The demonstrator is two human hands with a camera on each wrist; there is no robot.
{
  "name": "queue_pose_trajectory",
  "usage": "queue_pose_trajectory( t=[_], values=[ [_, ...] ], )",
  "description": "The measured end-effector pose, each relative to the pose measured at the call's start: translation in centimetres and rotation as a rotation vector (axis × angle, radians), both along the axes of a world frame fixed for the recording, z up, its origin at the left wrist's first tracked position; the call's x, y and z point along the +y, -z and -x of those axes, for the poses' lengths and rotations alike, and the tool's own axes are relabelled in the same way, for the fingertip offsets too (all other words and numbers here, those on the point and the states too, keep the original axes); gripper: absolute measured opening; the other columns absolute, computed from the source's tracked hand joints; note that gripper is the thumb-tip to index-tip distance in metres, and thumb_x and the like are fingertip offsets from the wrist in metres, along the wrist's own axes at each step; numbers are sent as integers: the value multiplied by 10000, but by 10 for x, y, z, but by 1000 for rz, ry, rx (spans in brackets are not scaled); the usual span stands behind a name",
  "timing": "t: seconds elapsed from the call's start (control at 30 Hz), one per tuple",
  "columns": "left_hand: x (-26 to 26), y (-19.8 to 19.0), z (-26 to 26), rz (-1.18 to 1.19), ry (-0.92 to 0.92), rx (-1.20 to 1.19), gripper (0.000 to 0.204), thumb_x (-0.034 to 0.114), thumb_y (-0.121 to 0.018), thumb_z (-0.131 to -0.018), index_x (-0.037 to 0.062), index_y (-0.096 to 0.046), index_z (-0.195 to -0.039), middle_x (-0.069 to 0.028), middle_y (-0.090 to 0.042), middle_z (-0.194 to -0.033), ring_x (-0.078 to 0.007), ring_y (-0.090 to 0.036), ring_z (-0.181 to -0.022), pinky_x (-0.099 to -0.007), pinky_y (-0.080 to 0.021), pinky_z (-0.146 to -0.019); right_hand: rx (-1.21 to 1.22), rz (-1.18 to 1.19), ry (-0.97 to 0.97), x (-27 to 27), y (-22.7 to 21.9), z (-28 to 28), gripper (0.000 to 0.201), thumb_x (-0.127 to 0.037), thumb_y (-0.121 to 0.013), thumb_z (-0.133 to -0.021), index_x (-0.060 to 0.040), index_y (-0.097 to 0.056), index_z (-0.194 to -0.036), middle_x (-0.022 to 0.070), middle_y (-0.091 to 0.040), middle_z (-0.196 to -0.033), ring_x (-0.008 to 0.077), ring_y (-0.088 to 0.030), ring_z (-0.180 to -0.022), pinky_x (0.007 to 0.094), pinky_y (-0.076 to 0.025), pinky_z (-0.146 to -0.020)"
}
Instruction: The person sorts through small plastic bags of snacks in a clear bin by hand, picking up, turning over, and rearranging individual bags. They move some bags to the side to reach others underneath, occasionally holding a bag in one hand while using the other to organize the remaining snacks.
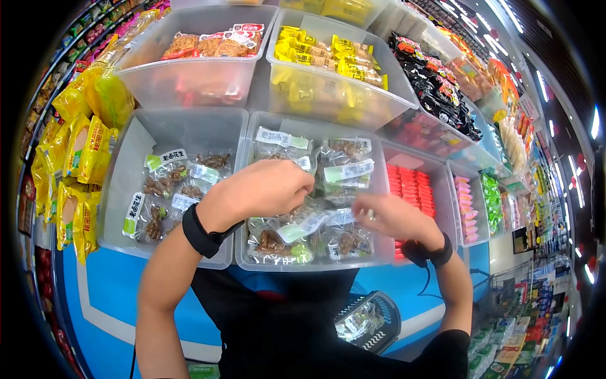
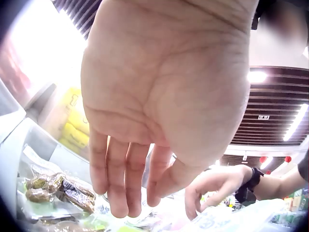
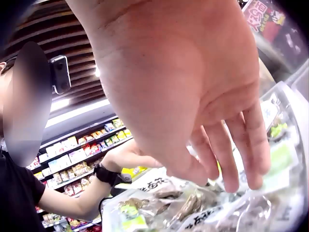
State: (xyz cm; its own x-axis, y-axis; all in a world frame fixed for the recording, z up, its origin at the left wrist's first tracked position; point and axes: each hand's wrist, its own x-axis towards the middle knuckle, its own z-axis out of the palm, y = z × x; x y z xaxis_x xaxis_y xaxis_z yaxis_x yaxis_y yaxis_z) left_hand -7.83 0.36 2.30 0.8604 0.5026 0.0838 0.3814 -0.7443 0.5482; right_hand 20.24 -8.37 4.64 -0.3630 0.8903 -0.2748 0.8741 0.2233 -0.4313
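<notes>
In the head view, my left hand (image 1: 268, 186) is over the middle of a clear plastic bin (image 1: 315, 265) of flat, see-through snack packets with white-and-green labels. The left wrist view shows that hand (image 2: 159, 92) from the palm side, fingers pointing down, fingertips right at the packets, thumb beside the index finger. My right hand (image 1: 394, 215), blurred, is over the bin's right side. In the right wrist view its fingers (image 3: 227, 159) reach down loosely, close over a packet (image 3: 193, 208). Nothing shows gripped in either hand.
Left of this bin stands another bin (image 1: 110, 208) of similar packets. Behind are bins of yellow-wrapped snacks (image 1: 328, 54) and red-and-white packs (image 1: 214, 43). Red packets (image 1: 410, 183) sit to the right. Yellow bags (image 1: 79, 215) hang left; a black basket (image 1: 369, 322) is below.
</notes>
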Motion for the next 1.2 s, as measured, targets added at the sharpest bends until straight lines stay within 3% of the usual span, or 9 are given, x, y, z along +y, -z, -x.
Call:
queue_pose_trajectory(
  t=[0.07, 0.1, 0.23, 0.5, 0.87, 1.07, 1.1, 1.13, 1.2],
  values=[
    [-2, -4, -1, -10, -7, 15, 167, 117, -579, -889, 9, -672, -976, -169, -695, -926, -364, -663, -896, -458, -521, -790, 63, -166, -298, -13, 9, 3, 371, -209, -729, -841, -9, -588, -1119, 175, -664, -1064, 370, -634, -1012, 444, -505, -874],
    [-3, -5, -1, -2, -4, 13, 167, 117, -579, -889, 9, -672, -976, -169, -695, -926, -364, -663, -896, -458, -521, -790, -6, -124, -314, -16, 11, 4, 534, -260, -782, -783, -30, -572, -1217, 188, -591, -1270, 364, -557, -1191, 453, -454, -1001],
    [-4, -6, 0, 5, -9, 29, 157, 110, -578, -891, 8, -667, -970, -159, -692, -929, -358, -659, -899, -451, -520, -794, -134, -135, -350, -23, 30, -8, 706, -290, -809, -708, -47, -522, -1305, 189, -494, -1417, 385, -497, -1287, 453, -422, -1080],
    [-3, -4, 2, -7, -9, 11, 132, 104, -586, -889, 9, -655, -948, -153, -678, -909, -362, -649, -881, -456, -513, -782, -200, -176, -347, -29, 26, -7, 686, -249, -776, -726, -15, -527, -1321, 198, -490, -1395, 386, -479, -1279, 442, -414, -1081],
    [-4, -3, 2, -17, -15, 69, 130, 117, -587, -889, -2, -637, -906, -164, -673, -881, -370, -647, -868, -471, -507, -769, -568, -224, -540, -23, 15, 19, 800, -277, -826, -667, -20, -500, -1351, 158, -548, -1257, 335, -573, -1116, 389, -527, -923],
    [-5, -4, 1, -21, 7, 133, 135, 121, -579, -891, -3, -631, -892, -173, -670, -848, -376, -647, -866, -482, -504, -776, -259, -207, -441, -13, 14, 4, 801, -140, -712, -704, -56, -414, -1443, 127, -572, -1271, 318, -595, -1108, 388, -555, -870],
    [-5, -3, 1, -16, 3, 130, 135, 121, -579, -891, -3, -631, -892, -173, -670, -848, -376, -647, -866, -482, -504, -776, -250, -213, -425, -15, 11, 10, 778, -75, -658, -748, -165, -412, -1481, 124, -549, -1326, 297, -613, -1065, 356, -583, -766],
    [-5, -2, 2, -25, 1, 111, 134, 120, -578, -892, -2, -633, -895, -174, -670, -848, -377, -647, -867, -483, -504, -777, -251, -207, -430, -16, 13, 10, 778, -75, -658, -748, -165, -412, -1481, 124, -549, -1326, 297, -613, -1065, 356, -583, -766],
    [-5, -1, 3, -28, -4, 93, 134, 119, -577, -893, -2, -635, -898, -174, -671, -848, -378, -648, -868, -483, -505, -777, -395, -480, -631, -17, 17, 8, 801, -23, -599, -789, -310, -385, -1506, 107, -502, -1401, 270, -610, -1055, 326, -587, -629]
  ],
)
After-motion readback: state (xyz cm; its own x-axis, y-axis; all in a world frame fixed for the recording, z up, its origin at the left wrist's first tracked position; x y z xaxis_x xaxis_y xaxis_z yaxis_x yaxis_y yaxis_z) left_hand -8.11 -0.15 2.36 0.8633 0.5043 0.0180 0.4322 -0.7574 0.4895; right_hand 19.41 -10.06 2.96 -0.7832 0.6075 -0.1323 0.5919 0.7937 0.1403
